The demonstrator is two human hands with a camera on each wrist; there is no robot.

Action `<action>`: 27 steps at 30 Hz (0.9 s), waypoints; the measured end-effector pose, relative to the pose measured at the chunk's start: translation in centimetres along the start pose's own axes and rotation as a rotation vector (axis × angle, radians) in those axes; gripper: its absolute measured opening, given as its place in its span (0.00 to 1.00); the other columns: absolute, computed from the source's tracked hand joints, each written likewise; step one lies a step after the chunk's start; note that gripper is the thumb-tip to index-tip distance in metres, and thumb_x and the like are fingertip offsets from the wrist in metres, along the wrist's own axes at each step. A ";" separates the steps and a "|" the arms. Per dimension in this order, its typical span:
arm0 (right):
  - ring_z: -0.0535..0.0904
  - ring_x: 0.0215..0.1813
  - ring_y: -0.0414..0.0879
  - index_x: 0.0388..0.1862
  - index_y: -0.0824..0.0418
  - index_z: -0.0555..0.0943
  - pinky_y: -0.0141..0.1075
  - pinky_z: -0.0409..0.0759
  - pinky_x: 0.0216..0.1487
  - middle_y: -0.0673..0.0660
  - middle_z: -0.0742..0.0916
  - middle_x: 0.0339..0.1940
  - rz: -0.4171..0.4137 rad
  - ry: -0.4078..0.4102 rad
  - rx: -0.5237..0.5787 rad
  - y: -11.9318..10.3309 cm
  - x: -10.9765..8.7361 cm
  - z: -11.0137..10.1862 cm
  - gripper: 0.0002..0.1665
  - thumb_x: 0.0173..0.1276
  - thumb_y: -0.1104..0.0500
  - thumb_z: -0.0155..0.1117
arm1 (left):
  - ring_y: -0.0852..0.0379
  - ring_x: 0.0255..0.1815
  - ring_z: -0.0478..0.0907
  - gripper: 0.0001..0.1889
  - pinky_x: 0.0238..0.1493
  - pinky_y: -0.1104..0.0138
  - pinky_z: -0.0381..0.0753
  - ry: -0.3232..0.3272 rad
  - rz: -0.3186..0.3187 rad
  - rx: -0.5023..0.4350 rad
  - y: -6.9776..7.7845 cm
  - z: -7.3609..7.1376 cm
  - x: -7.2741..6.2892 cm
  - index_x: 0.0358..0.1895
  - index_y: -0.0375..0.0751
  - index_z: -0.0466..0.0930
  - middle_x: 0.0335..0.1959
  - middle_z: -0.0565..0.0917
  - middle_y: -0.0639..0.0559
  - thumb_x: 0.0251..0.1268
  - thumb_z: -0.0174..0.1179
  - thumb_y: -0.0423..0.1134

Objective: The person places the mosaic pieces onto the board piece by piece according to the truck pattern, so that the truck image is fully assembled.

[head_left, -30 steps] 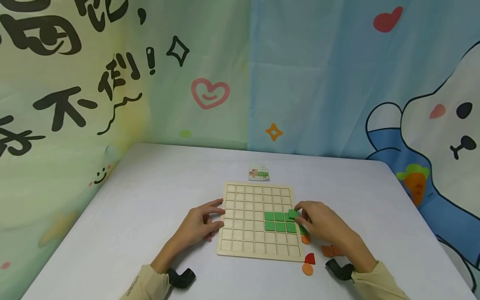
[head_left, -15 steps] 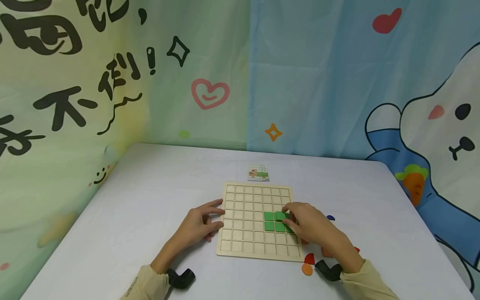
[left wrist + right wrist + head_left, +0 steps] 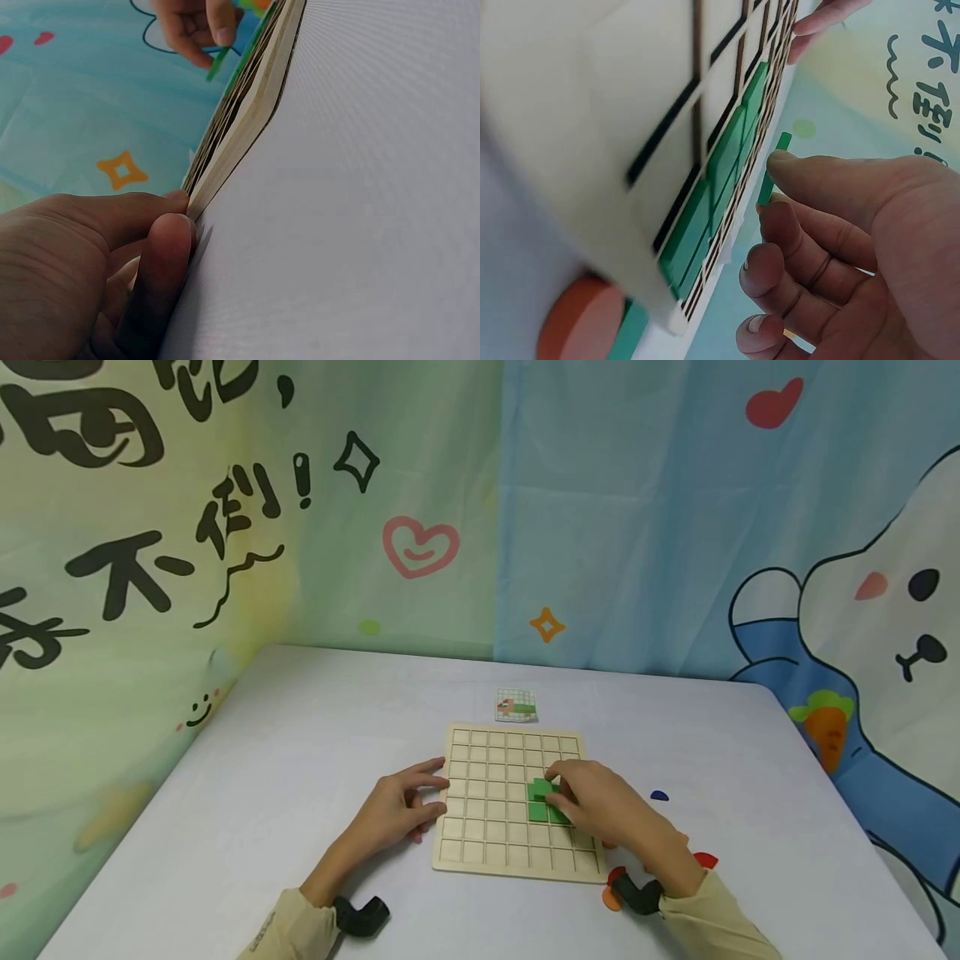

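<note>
Behind the white table [image 3: 225, 843] a printed curtain [image 3: 420, 443] is hung, its characters cut off at the left border. At the left edge of the gridded wooden board [image 3: 480, 835], contact is made by the fingertips of the left hand [image 3: 401, 806]; nothing is lifted by it, and the board seems to be steadied. Its farther fingers are partly hidden behind the thumb. Beyond the board's far edge a small card [image 3: 516, 705] is laid, printed with a grid and a green and reddish figure, too small to be read cell by cell.

Over the right half of the board, a green tile [image 3: 542, 789] is held above the grid in a narrow pinch between thumb and forefinger of the right hand [image 3: 600, 802]. Laid green tiles [image 3: 726, 154] are seated beneath in two rows, but from the head view several are covered by that hand, so they cannot be counted surely. Placing of a tile is judged to be in hand; alignment with one cell, a level lowering and then release seem called for. At the right, an orange disc [image 3: 611, 899] is partly masked by the wrist camera [image 3: 637, 893], while a red piece [image 3: 705, 860] and a blue piece [image 3: 659, 796] are left visible.
</note>
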State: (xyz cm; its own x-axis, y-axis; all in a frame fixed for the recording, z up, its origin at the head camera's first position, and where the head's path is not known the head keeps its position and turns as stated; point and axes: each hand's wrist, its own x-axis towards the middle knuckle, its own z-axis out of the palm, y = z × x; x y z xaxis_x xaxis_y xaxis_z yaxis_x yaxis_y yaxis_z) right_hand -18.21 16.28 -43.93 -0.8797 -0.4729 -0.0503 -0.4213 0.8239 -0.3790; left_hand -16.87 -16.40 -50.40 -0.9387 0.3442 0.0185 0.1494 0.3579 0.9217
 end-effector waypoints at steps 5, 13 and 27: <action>0.71 0.32 0.38 0.57 0.62 0.86 0.31 0.73 0.34 0.45 0.80 0.28 -0.012 0.001 0.004 -0.8 0.7 0.2 0.17 0.75 0.55 0.71 | 0.61 0.17 0.80 0.19 0.19 0.64 0.87 0.003 -0.005 -0.004 0.1 0.0 -0.1 0.61 0.34 0.86 0.81 0.71 0.42 0.67 0.71 0.32; 0.71 0.29 0.38 0.53 0.63 0.87 0.30 0.71 0.30 0.46 0.79 0.26 -0.034 -0.002 0.020 -1.7 1.3 1.1 0.14 0.75 0.57 0.71 | 0.60 0.18 0.79 0.19 0.18 0.64 0.87 0.008 -0.007 0.000 0.0 0.1 0.0 0.60 0.34 0.86 0.81 0.72 0.43 0.67 0.71 0.31; 0.72 0.31 0.39 0.53 0.61 0.87 0.31 0.70 0.32 0.46 0.80 0.27 -0.005 -0.023 -0.007 -2.5 2.0 1.4 0.14 0.74 0.56 0.72 | 0.61 0.17 0.79 0.19 0.19 0.64 0.87 0.004 0.007 0.001 0.0 0.0 0.0 0.61 0.33 0.86 0.81 0.71 0.42 0.67 0.71 0.31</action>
State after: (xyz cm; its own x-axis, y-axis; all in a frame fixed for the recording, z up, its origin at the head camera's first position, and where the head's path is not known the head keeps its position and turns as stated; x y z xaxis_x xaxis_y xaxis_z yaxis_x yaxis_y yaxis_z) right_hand -18.56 12.83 -44.33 -0.8723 -0.4841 -0.0692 -0.4274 0.8234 -0.3733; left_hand -16.90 -16.41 -50.40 -0.9389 0.3431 0.0261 0.1557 0.3561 0.9214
